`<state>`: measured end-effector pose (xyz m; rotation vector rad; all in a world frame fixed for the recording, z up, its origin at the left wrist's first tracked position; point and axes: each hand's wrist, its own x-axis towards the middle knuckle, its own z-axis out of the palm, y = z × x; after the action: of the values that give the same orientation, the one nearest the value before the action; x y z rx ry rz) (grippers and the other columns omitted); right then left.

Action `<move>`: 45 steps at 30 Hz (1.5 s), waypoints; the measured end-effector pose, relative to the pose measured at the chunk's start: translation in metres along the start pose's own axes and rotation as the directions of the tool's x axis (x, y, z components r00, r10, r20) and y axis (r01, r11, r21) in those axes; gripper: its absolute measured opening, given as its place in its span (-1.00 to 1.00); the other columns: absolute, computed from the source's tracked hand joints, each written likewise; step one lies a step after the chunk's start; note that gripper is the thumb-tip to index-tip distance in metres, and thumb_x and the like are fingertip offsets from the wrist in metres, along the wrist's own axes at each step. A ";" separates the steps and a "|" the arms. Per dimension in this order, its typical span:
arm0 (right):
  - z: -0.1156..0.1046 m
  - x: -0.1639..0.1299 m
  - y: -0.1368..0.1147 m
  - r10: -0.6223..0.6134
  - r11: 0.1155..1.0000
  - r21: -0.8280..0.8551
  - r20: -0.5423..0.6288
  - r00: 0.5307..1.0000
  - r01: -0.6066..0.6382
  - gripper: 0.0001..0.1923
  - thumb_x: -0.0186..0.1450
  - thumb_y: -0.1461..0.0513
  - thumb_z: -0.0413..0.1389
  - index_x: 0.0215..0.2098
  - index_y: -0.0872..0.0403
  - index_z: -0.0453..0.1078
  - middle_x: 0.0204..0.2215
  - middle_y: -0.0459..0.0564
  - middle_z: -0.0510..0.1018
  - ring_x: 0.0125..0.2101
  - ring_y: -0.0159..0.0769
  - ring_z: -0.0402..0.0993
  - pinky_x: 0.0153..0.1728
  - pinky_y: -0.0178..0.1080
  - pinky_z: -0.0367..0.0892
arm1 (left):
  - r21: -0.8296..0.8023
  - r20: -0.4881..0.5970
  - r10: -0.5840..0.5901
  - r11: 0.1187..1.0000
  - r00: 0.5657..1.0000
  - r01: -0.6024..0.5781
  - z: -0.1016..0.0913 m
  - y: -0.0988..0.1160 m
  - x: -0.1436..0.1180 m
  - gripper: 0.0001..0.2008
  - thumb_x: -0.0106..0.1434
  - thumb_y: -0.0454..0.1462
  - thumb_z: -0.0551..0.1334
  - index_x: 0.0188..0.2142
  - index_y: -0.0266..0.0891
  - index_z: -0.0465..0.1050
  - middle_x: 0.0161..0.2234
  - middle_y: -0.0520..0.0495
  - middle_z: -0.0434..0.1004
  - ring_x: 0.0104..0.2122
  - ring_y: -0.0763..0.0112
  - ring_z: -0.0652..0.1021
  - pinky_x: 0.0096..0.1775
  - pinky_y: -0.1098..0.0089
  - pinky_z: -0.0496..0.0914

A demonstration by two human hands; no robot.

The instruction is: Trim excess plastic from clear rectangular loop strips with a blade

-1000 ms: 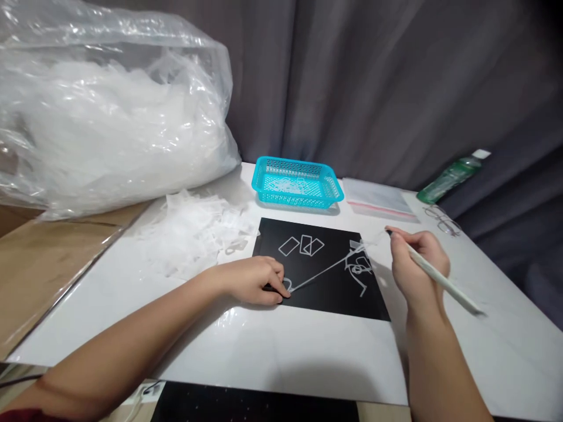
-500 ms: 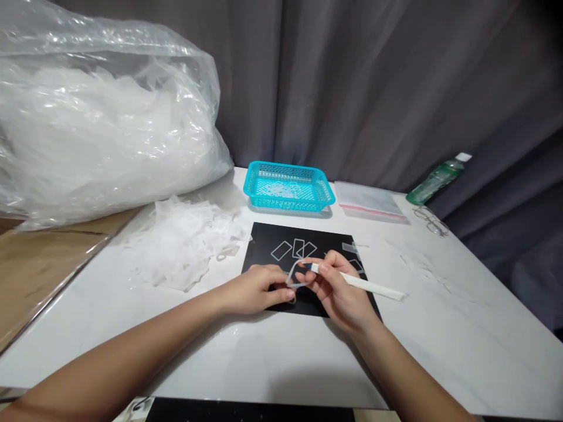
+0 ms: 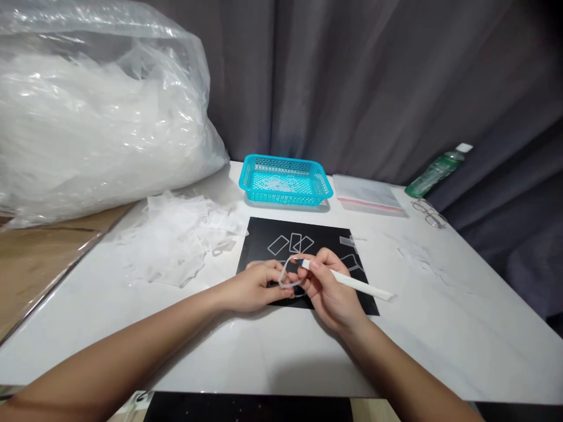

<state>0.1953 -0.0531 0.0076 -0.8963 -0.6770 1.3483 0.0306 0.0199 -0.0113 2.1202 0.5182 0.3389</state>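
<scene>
A thin, translucent whitish strip curls in a loop between both hands, above the near edge of the black mat on the white table. The left hand rests on the mat, its fingers pinched on the strip's near-left end. The right hand grips a slim white pen-like tool, fingers closed around it, tip meeting the loop. Small clear rectangles lie farther on the mat. Beyond it sits a turquoise basket; a heap of clear scraps lies left.
</scene>
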 end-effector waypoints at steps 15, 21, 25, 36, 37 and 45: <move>-0.043 0.014 -0.036 -0.174 0.837 -0.529 -0.014 0.985 0.140 -0.72 0.23 0.18 0.22 -0.50 0.07 0.21 -0.41 -0.11 0.58 -0.66 -0.55 0.22 -0.61 -0.37 0.12 | -0.019 0.164 -0.061 0.998 0.985 0.065 -0.013 0.002 -0.001 -0.74 0.35 -0.16 0.15 -0.37 -0.19 0.54 -0.20 -0.05 0.47 -0.04 0.33 0.44 0.00 0.30 0.26; -0.048 0.013 -0.043 -0.205 0.806 -0.578 -0.074 0.976 0.125 -0.70 0.21 0.17 0.22 -0.53 0.07 0.21 -0.40 -0.09 0.58 -0.68 -0.57 0.16 -0.66 -0.37 0.05 | -0.097 0.164 -0.054 0.993 0.985 0.071 -0.017 0.004 0.000 -0.71 0.35 -0.20 0.11 -0.46 -0.25 0.43 -0.21 -0.06 0.45 -0.12 0.38 0.47 -0.05 0.37 0.30; -0.055 0.016 -0.050 -0.240 0.803 -0.585 -0.145 0.960 0.112 -0.70 0.18 0.19 0.25 -0.55 0.09 0.24 -0.41 -0.08 0.59 -0.68 -0.58 0.13 -0.69 -0.41 0.03 | -0.145 0.164 -0.116 0.979 0.980 0.141 -0.020 0.006 0.001 -0.67 0.36 -0.19 0.06 -0.50 -0.26 0.34 -0.21 -0.06 0.43 -0.11 0.35 0.47 -0.05 0.36 0.32; -0.018 0.009 -0.027 -0.048 0.991 -0.128 -0.126 0.991 0.031 -0.69 0.07 0.24 0.32 -0.59 0.10 0.25 -0.44 -0.07 0.58 -0.61 -0.57 0.23 -0.61 -0.47 0.20 | 0.188 0.100 -0.117 0.977 0.988 0.097 0.001 0.020 -0.009 -0.82 0.32 -0.22 0.16 -0.33 -0.15 0.55 -0.12 -0.07 0.43 0.00 0.24 0.42 0.20 -0.04 -0.06; -0.017 0.009 -0.025 -0.041 0.991 -0.129 -0.120 0.992 0.026 -0.70 0.08 0.24 0.32 -0.59 0.10 0.26 -0.44 -0.08 0.58 -0.61 -0.57 0.25 -0.60 -0.47 0.23 | 0.192 0.098 -0.117 0.977 0.988 0.097 0.001 0.020 -0.009 -0.81 0.32 -0.22 0.16 -0.32 -0.15 0.55 -0.11 -0.07 0.43 0.00 0.24 0.41 0.20 -0.05 -0.07; -0.024 0.007 -0.018 -0.107 0.966 -0.245 -0.104 0.989 0.079 -0.74 0.17 0.19 0.28 -0.52 0.09 0.30 -0.34 -0.11 0.59 -0.55 -0.52 0.47 -0.47 -0.40 0.43 | 0.352 0.028 -0.029 0.936 0.999 0.018 0.010 0.012 -0.013 -0.85 0.28 -0.22 0.20 -0.21 -0.05 0.55 -0.02 -0.07 0.43 0.02 0.18 0.42 0.17 -0.10 -0.11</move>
<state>0.2259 -0.0493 0.0103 -1.1145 -0.7938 1.1360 0.0260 0.0000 -0.0072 2.4589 0.6218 0.2078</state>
